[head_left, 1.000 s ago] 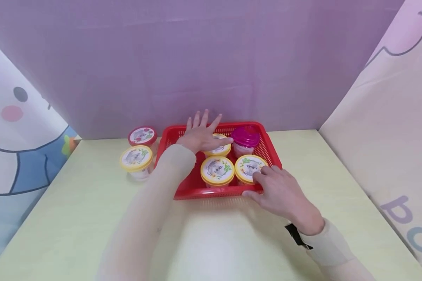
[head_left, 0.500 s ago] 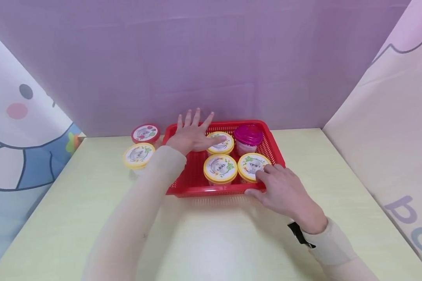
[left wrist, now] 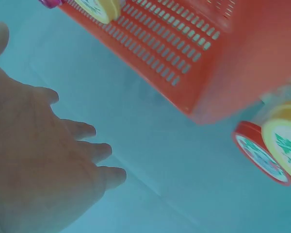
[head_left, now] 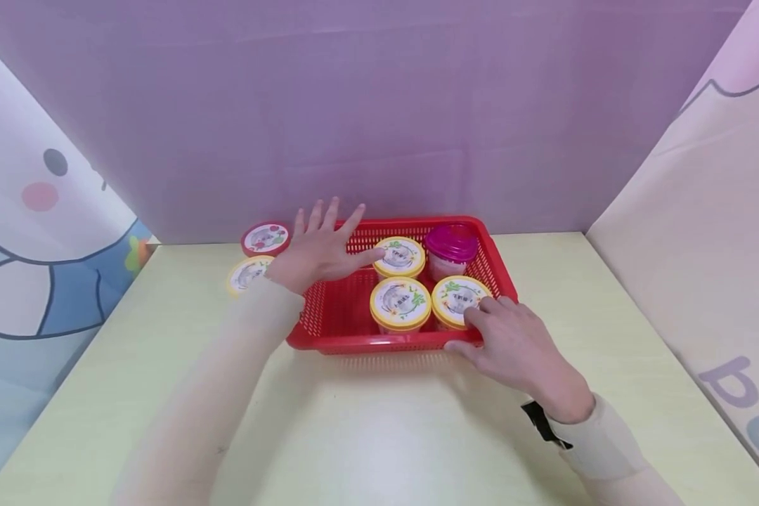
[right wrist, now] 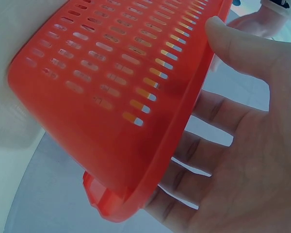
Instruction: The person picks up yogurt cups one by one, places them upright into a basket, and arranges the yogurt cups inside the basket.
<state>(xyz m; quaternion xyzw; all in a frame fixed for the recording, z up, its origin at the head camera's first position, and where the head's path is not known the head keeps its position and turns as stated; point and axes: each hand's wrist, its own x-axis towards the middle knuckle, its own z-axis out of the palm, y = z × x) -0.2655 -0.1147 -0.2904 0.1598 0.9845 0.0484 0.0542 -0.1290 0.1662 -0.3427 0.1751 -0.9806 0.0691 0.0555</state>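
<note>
A red plastic basket [head_left: 354, 344] stands against the back wall. In its right half are three tubs with yellow lids [head_left: 400, 303] and one tub with a magenta lid [head_left: 452, 244]. My right hand [head_left: 515, 344] grips the basket's front right rim. In the right wrist view the thumb [right wrist: 242, 48] lies on the outer side and the fingers go behind the rim. With fingers spread, my left hand [head_left: 319, 256] hovers over the basket's left part, palm down in the head view, holding nothing. Its thumb overlaps the rear yellow lid in that view; I cannot tell whether they touch.
Left of the basket, a red-lidded tub [head_left: 266, 239] and a yellow-lidded tub [head_left: 248, 274] stand on the pale table [head_left: 379, 436]. My left hand and sleeve partly cover the yellow one. A purple cloth wall [head_left: 379, 112] rises behind, with printed panels on both sides.
My left hand has moved left, off the rear yellow-lidded tub and towards the tubs outside the basket. My right hand keeps its grip on the rim. The view has shifted slightly.
</note>
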